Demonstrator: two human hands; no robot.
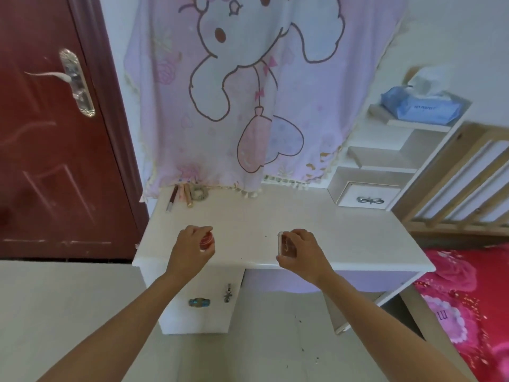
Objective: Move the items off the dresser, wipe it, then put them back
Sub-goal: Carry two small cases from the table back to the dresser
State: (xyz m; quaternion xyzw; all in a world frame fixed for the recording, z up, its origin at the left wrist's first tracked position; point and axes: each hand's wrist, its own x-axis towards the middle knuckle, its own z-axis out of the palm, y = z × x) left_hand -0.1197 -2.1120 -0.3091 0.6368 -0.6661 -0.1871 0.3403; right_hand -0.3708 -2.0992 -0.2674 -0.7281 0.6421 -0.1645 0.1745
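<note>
Near front edge of the white counter (275, 216), both hands are full: left hand (191, 249) wraps a small round reddish jar (206, 240), right hand (300, 250) pinches a thin flat pinkish case (285, 245) by its edges. Both prob light, rigid, slick; jar maybe glass, so grip round the sides w/ fingertips. Pencils & scrunchie (183, 195) sit at back-left corner.

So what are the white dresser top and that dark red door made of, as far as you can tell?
The dresser top looks like painted or laminated board with a glossy white finish: its front edge catches a bright sheen. What lies under the coating cannot be told. The door looks like metal or wood under glossy dark red paint, with pressed panel lines, chalky scuffs, and a shiny silver metal handle.
</note>
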